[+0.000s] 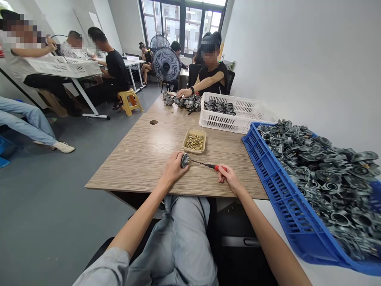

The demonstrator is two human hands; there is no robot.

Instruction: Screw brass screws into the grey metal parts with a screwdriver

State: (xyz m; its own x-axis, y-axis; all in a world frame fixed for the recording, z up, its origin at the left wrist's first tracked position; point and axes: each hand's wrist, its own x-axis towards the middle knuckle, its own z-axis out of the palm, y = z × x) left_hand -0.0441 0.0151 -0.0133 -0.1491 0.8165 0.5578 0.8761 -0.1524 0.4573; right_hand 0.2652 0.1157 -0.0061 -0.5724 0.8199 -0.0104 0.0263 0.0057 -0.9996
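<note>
My left hand [174, 167] is wrapped round a small grey metal carburetor part [185, 160], holding it on the wood-grain table [137, 159]. In my right hand [228, 178] is a screwdriver [212, 166] with a red and black handle. Its thin shaft points left, and the tip meets the carburetor part at a small brass-coloured piece. Just beyond my left hand sits a beige tray [205, 143] filled with small brass screws [194, 142].
To the right, a blue crate [268, 174] is heaped with grey metal castings [324, 171]. Behind it stands a white crate [220, 124] with dark parts. A co-worker [212, 75] across the table reaches over metal assemblies [190, 103]. A fan [166, 65] stands farther back.
</note>
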